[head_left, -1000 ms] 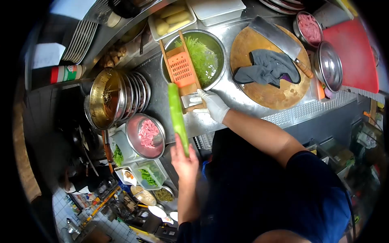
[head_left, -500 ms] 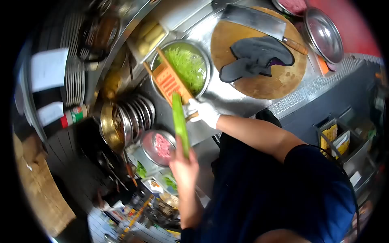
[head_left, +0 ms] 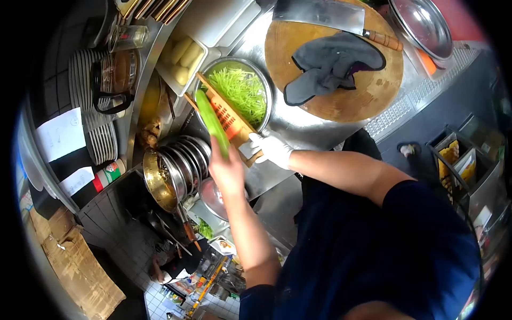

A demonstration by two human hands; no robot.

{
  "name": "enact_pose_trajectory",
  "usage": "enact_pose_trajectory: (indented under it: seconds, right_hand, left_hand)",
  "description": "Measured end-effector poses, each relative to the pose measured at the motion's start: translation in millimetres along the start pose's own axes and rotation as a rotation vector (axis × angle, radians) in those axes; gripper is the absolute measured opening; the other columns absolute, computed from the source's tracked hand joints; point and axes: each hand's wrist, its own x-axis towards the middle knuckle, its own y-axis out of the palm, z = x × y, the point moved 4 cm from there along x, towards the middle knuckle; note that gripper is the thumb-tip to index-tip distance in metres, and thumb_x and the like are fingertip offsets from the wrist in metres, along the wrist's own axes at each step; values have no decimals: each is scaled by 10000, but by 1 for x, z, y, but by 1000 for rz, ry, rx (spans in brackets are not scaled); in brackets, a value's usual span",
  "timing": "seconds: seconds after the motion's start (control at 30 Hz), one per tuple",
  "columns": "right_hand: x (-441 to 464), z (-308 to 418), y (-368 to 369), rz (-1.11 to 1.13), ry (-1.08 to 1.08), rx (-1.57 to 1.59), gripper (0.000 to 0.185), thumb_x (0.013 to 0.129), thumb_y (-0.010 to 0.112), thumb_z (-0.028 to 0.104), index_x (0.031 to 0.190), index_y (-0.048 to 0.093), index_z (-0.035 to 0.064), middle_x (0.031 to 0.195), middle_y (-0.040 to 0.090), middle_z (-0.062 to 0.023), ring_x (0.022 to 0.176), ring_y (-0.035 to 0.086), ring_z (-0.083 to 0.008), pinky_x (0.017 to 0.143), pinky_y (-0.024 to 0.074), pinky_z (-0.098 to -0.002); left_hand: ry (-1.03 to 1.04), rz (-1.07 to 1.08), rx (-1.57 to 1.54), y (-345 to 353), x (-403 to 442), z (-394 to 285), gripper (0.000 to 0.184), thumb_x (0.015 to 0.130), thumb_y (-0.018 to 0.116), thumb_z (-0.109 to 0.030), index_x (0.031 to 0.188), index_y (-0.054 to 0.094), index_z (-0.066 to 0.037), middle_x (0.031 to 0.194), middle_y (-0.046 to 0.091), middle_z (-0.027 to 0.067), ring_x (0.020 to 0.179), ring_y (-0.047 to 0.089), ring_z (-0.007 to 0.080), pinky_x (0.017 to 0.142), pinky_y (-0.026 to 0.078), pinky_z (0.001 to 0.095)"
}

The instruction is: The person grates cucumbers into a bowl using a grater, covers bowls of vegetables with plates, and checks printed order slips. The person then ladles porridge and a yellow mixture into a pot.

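grater (head_left: 228, 116) partly hidden behind green vegetable (head_left: 210, 117)

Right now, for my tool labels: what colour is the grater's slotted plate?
The slotted plate is orange, showing best in the head view.

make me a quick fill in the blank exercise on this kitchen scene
1. The left hand holds a long vegetable whose colour is ____.
2. The right hand, in a white ____, holds one end of the grater.
3. Pale green shreds lie in a round metal ____.
4. On the chopping board, a grey cloth item lies beside a wooden-handled ____.

Missing words: green; glove; bowl; cleaver
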Motion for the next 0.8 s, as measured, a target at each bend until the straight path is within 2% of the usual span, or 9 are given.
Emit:
enact_pose_trajectory:
  seconds: [0.13, 0.23, 0.4, 0.53, 0.6, 0.67, 0.7, 0.77, 0.8]
  right_hand:
    - [-10, 9, 5, -15, 17, 27, 397, 1006, 636, 335, 1246, 532, 37, 995, 621, -124, 845, 656, -229, 728, 594, -421]
    - [4, -4, -2, 69, 6, 103, 383, 1008, 636, 333, 1230, 535, 38, 1034, 632, -136, 890, 662, -247, 747, 593, -442]
    - [-1, -4, -1, 1, -25, 25, 392, 1009, 633, 336, 1229, 516, 33, 1024, 622, -137, 897, 659, -248, 723, 596, -432]
    - [4, -3, -2, 99, -19, 87, 437, 1001, 645, 345, 1251, 488, 22, 1002, 633, -142, 863, 655, -232, 703, 598, -395]
    - [5, -1, -4, 42, -19, 14, 422, 998, 650, 341, 1249, 503, 35, 995, 640, -119, 847, 648, -214, 680, 589, -368]
    - [0, 3, 1, -17, -20, -30, 432, 997, 652, 341, 1268, 507, 39, 999, 637, -111, 849, 647, -212, 675, 585, -371]
    - [0, -1, 0, -4, -22, 28, 454, 997, 650, 348, 1303, 512, 42, 1023, 639, -114, 862, 653, -222, 684, 591, -393]
    - [-8, -11, 0, 3, -18, 45, 464, 999, 646, 354, 1316, 509, 43, 1055, 634, -124, 886, 653, -232, 703, 592, -412]
    - [-3, -1, 0, 19, -39, 47, 469, 1000, 644, 356, 1323, 508, 44, 1070, 632, -128, 898, 653, -237, 712, 592, -422]
  left_hand:
    - [192, -10, -78, -39, -64, -8, 492, 928, 577, -32, 1412, 537, 42, 954, 725, 279, 831, 763, 288, 688, 605, 384]
    - [231, 66, 39, -35, -98, -10, 500, 917, 576, -19, 1403, 519, 86, 950, 721, 293, 862, 757, 345, 732, 612, 415]
    - [-27, 17, -77, -10, 7, -7, 495, 933, 569, -62, 1409, 520, 64, 881, 711, 274, 738, 739, 327, 644, 569, 423]
    - [52, 149, -82, -31, -110, 9, 509, 905, 578, -16, 1393, 519, 115, 861, 716, 290, 695, 744, 310, 694, 608, 380]
    - [229, 39, 31, -20, -83, 0, 502, 913, 587, -32, 1392, 524, 106, 860, 719, 291, 705, 746, 317, 673, 596, 397]
    - [-10, 78, -78, -6, -8, -6, 484, 927, 586, -50, 1395, 542, 62, 850, 722, 278, 728, 751, 310, 660, 579, 419]
    - [-15, 25, -107, -2, 19, -2, 468, 934, 577, -57, 1390, 550, 43, 861, 723, 272, 752, 752, 307, 661, 572, 426]
    - [19, 14, -29, -14, 11, 0, 456, 948, 560, -70, 1399, 555, 0, 915, 725, 276, 823, 754, 324, 677, 568, 422]
    - [-5, 142, -70, -27, -21, -1, 473, 949, 569, -92, 1414, 548, -8, 973, 730, 272, 891, 751, 346, 732, 592, 420]
